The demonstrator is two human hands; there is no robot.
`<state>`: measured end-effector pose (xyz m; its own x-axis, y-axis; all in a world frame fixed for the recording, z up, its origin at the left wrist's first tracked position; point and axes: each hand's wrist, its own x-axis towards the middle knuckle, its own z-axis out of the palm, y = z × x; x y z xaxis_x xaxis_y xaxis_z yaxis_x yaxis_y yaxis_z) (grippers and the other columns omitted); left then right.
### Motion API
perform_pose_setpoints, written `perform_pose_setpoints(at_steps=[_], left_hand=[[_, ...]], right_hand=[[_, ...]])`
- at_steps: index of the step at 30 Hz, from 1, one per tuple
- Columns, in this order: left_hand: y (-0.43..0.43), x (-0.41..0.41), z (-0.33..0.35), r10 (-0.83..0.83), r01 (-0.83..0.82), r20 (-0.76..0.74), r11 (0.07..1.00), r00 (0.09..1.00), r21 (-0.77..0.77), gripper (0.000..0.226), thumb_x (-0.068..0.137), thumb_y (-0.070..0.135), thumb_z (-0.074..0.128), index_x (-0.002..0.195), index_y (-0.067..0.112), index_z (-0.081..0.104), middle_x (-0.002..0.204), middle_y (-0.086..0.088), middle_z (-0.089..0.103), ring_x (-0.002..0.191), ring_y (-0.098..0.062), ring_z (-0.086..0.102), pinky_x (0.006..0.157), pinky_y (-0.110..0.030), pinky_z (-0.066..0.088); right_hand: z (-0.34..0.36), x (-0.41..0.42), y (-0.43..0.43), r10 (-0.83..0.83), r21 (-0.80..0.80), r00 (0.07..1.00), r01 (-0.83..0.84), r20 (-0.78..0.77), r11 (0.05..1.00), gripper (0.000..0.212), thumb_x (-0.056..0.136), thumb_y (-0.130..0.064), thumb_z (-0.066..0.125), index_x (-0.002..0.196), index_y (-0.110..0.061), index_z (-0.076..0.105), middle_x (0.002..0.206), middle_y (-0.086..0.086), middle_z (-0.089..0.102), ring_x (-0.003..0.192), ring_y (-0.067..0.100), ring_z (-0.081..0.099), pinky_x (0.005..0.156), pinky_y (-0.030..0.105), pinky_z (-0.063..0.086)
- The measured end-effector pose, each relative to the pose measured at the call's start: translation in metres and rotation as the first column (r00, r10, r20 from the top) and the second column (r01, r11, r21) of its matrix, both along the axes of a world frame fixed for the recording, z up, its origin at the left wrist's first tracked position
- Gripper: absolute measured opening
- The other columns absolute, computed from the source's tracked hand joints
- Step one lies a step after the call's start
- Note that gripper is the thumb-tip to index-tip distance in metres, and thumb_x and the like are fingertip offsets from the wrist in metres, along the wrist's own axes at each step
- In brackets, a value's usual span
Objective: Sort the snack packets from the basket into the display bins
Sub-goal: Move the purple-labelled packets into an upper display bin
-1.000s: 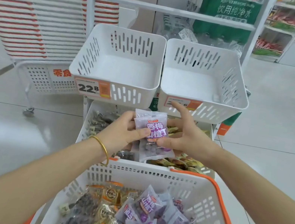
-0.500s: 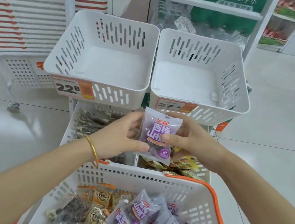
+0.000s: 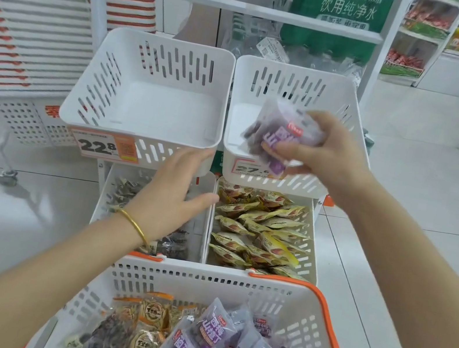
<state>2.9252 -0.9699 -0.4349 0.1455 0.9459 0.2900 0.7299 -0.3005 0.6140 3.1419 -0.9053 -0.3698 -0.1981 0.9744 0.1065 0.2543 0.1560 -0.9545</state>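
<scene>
Left hand [image 3: 171, 194] let go (fingers now loose), right hand [image 3: 323, 150] alone pinches purple packet [image 3: 277, 139] over right bin [image 3: 339, 101]; release low, inside rim.

A shop: price tags [image 3: 103, 146] front white display bins [image 3: 147, 92], stocked shelves [image 3: 423, 39] fill the upper right, and bottled water packs [image 3: 336, 11] stand at top centre.

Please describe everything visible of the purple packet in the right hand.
The purple packet is a small pouch of translucent plastic with a purple label, white characters and a red logo; dark pieces show through. It is blurred. The right hand pinches it, tilted, above the front of the upper right bin, where it hides part of the price tag. I cannot tell whether it touches the rim.
</scene>
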Motion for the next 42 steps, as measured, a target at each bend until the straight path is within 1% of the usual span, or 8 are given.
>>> perform_pose_setpoints(at_steps=[4, 11, 19, 27, 32, 35, 38, 42], left_hand=[[0.005, -0.008, -0.006, 0.016, -0.015, -0.154, 1.000, 0.988, 0.010, 0.063, 0.089, 0.023, 0.059, 0.144, 0.020, 0.029, 0.148, 0.000, 0.027, 0.137, -0.013, 0.020, 0.108, -0.020, 0.010], [0.012, -0.009, -0.022, 0.025, -0.025, -0.217, 1.000, 0.976, 0.005, 0.064, 0.089, 0.022, 0.060, 0.144, 0.024, 0.028, 0.153, 0.001, 0.007, 0.143, -0.018, 0.009, 0.113, -0.029, 0.013], [0.018, -0.018, -0.030, -0.029, 0.035, -0.227, 0.999, 0.973, 0.021, 0.063, 0.087, 0.019, 0.061, 0.142, 0.026, 0.031, 0.153, 0.002, 0.009, 0.140, -0.016, 0.016, 0.107, -0.025, 0.018], [0.010, -0.020, -0.038, -0.081, 0.076, -0.235, 0.997, 0.969, -0.029, 0.059, 0.090, 0.024, 0.057, 0.143, 0.025, 0.030, 0.153, 0.007, 0.004, 0.142, -0.012, 0.010, 0.111, -0.023, 0.016], [-0.007, -0.005, -0.045, -0.155, 0.119, -0.213, 0.978, 0.965, -0.172, 0.052, 0.092, 0.025, 0.054, 0.141, 0.025, 0.034, 0.154, 0.006, 0.003, 0.144, -0.014, 0.007, 0.115, -0.033, 0.024], [-0.022, 0.006, -0.060, -0.216, 0.134, -0.251, 0.942, 0.944, -0.306, 0.050, 0.093, 0.025, 0.054, 0.139, 0.024, 0.036, 0.155, 0.001, 0.004, 0.143, -0.018, 0.008, 0.115, -0.034, 0.020], [-0.040, 0.015, -0.075, -0.244, 0.117, -0.274, 0.905, 0.930, -0.410, 0.048, 0.091, 0.024, 0.055, 0.137, 0.022, 0.039, 0.154, -0.002, 0.009, 0.143, -0.022, 0.011, 0.114, -0.034, 0.019], [-0.066, 0.019, -0.088, -0.277, 0.096, -0.335, 0.877, 0.901, -0.470, 0.047, 0.092, 0.027, 0.055, 0.136, 0.022, 0.040, 0.154, -0.001, 0.011, 0.141, -0.021, 0.013, 0.112, -0.030, 0.018]], right_hand=[[0.000, -0.019, 0.054, -0.127, 0.087, 0.956, 0.108, 0.266, 0.990, 0.056, 0.070, 0.002, 0.076, 0.117, -0.013, 0.051, 0.109, 0.007, 0.059, 0.090, 0.027, 0.065, 0.069, 0.041, 0.059], [-0.033, -0.048, 0.109, 0.068, -0.123, 0.807, 0.006, 0.586, 0.992, 0.047, 0.074, 0.004, 0.069, 0.116, -0.012, 0.052, 0.119, 0.012, 0.052, 0.093, 0.030, 0.060, 0.078, 0.045, 0.058], [-0.031, -0.045, 0.119, 0.444, -0.500, 0.744, -0.172, 0.498, 0.849, 0.034, 0.093, -0.010, 0.054, 0.124, -0.022, 0.056, 0.145, 0.004, 0.038, 0.136, 0.024, 0.033, 0.098, 0.043, 0.047], [-0.014, -0.040, 0.103, 0.169, -0.088, 0.550, -0.171, 0.818, 0.981, 0.036, 0.100, -0.014, 0.036, 0.133, -0.014, 0.050, 0.139, 0.004, 0.047, 0.126, 0.023, 0.045, 0.105, 0.033, 0.035], [0.003, -0.019, 0.014, -0.073, 0.204, 0.816, -0.056, 0.573, 0.977, 0.027, 0.095, -0.011, 0.045, 0.115, -0.021, 0.061, 0.111, -0.002, 0.062, 0.091, 0.015, 0.061, 0.077, 0.024, 0.050], [-0.034, -0.009, -0.040, 0.158, -0.067, 0.876, -0.143, 0.455, 0.987, 0.019, 0.094, -0.010, 0.051, 0.104, -0.018, 0.065, 0.099, -0.003, 0.066, 0.085, 0.013, 0.065, 0.073, 0.026, 0.054], [-0.110, -0.006, -0.056, 0.383, -0.377, 0.717, -0.180, 0.582, 0.909, 0.020, 0.092, -0.007, 0.050, 0.103, -0.016, 0.065, 0.096, 0.004, 0.065, 0.086, 0.022, 0.065, 0.069, 0.034, 0.056], [-0.216, 0.001, -0.079, 0.422, -0.461, 0.508, -0.055, 0.751, 0.886, 0.025, 0.093, -0.010, 0.049, 0.113, -0.008, 0.064, 0.122, 0.007, 0.060, 0.100, 0.027, 0.061, 0.074, 0.029, 0.048]])
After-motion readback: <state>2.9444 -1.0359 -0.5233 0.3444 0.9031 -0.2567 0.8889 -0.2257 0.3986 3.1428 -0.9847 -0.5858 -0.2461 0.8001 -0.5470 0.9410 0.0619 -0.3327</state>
